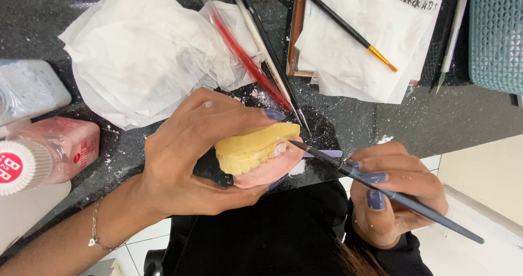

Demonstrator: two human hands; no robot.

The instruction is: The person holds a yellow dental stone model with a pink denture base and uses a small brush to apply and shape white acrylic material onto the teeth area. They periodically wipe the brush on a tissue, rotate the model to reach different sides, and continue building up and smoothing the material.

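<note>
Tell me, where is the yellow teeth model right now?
In the head view, the yellow teeth model sits centre frame, gripped by the left hand, with the right hand's brush touching it.

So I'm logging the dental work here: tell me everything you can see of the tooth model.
The tooth model is a yellow plaster-like cast of a row of teeth, with a pink, wax-like base beneath it. It lies on its side above the dark speckled counter, held up off it. The left hand grips it from the left, thumb on top and fingers underneath. The tip of a thin dark brush, held in the right hand, touches the pink part by the teeth.
</note>
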